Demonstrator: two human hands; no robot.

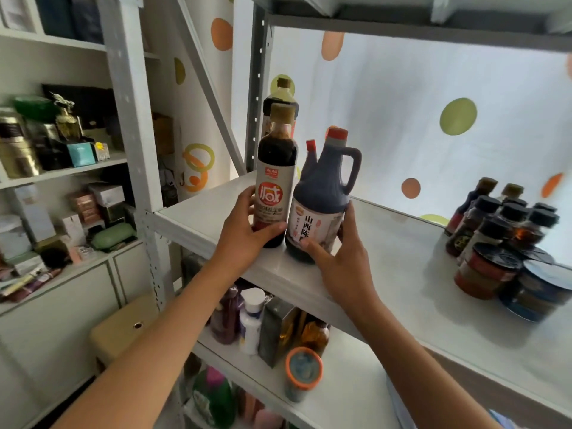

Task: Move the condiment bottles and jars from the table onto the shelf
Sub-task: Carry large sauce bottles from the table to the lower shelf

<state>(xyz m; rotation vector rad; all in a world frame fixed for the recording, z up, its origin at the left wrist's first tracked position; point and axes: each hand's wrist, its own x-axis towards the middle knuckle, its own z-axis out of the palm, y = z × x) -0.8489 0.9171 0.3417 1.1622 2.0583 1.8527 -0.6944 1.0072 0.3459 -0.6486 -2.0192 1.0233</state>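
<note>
Left hand (247, 230) grips dark-liquid soy bottle (274, 184), right hand (342, 258) grips handled vinegar jug (322, 199), both upright on shelf (387, 274), touching.

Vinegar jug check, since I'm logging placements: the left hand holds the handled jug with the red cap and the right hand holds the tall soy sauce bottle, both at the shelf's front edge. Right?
Not quite: the hands are swapped. The head view shows the left hand gripping the tall soy sauce bottle and the right hand gripping the handled jug, both at the shelf's front edge.

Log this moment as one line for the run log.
left hand: grips soy sauce bottle | right hand: grips handled vinegar jug | both upright at shelf front edge
</note>
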